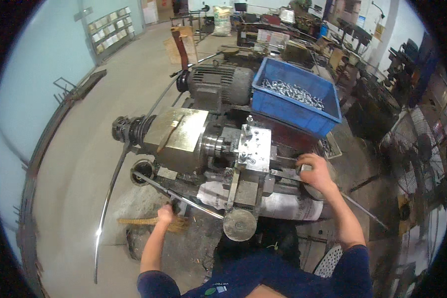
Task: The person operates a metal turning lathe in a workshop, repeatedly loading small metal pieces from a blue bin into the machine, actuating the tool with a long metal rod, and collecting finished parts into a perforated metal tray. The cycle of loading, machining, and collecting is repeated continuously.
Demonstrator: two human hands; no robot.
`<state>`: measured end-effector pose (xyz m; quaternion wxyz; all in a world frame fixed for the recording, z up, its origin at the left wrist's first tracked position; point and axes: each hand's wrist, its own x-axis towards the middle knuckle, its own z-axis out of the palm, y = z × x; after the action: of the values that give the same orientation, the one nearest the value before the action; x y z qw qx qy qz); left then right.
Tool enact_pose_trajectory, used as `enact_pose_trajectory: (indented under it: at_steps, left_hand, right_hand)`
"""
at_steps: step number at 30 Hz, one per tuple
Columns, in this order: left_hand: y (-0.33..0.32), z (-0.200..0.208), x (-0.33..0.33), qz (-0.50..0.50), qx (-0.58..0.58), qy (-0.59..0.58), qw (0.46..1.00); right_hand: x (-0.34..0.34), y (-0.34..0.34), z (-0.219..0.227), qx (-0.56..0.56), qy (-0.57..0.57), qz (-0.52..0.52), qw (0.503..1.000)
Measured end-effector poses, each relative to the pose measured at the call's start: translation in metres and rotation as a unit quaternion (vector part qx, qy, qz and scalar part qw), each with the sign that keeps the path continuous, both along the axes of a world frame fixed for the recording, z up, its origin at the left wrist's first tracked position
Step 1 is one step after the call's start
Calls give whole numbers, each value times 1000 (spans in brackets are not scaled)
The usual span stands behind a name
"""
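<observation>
A small lathe-like machine stands in front of me, its bright tool block (262, 147) facing a round chuck (211, 147). My left hand (166, 214) is closed low at the machine's front left, beside a dark fitting. What its fingers grip is hidden. Just below that hand lies a straw broom (139, 221). At the right end of the machine, my right hand (315, 170) curls its fingers next to a flat metal bar (288, 175). Whatever sits in those fingers is too small to make out. A long metal lever (196, 204) slants between my hands toward a round disc (240, 225).
A blue crate (288, 110) holding many small metal parts stands behind the tool block. To its left sits a grey motor (221, 82). A wooden-handled tool (169, 134) lies on the headstock cover (193, 130). Long rods reach out left, and a caged fan (414, 149) stands right.
</observation>
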<state>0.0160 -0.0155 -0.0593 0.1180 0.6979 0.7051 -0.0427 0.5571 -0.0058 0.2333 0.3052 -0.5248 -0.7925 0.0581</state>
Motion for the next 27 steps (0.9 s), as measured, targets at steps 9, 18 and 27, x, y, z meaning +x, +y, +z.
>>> enact_pose_trajectory:
  at_steps: [9, 18, 27]
  left_hand:
    - [21, 43, -3, -50, -21, 109, 992]
    - [18, 115, -35, 224, 129, -440, 860]
    - [30, 120, 36, 274, 171, -554, 767]
  right_hand:
    - [191, -124, -67, -168, -81, -402, 896]
    - [301, -248, -171, -227, -243, -534, 777]
    - [113, -316, -159, -278, 79, -469, 835]
